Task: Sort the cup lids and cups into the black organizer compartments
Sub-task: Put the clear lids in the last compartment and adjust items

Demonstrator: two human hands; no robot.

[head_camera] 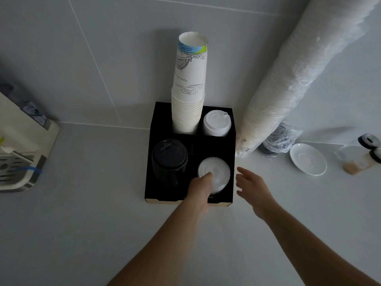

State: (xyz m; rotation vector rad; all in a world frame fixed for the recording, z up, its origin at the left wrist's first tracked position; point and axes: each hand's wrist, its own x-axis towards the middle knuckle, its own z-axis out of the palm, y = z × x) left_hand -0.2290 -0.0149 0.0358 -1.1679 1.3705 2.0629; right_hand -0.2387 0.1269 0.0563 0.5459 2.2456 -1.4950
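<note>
The black organizer (151, 129) stands on the white counter against the wall. Its back left compartment holds a tall stack of upside-down paper cups (188, 87). White spouted lids (216, 123) fill the back right one, and black lids (169, 159) the front left. A stack of clear flat lids (216, 172) sits in the front right compartment. My left hand (201, 189) rests on the near left side of that clear stack, fingers curled against it. My right hand (250, 187) hovers just right of the organizer, fingers apart, holding nothing.
A long plastic-wrapped sleeve of cups (288, 79) leans against the wall right of the organizer. A white saucer (308, 158) and glass jars (360, 157) lie further right. A coffee machine drip tray (16, 168) is at the left edge.
</note>
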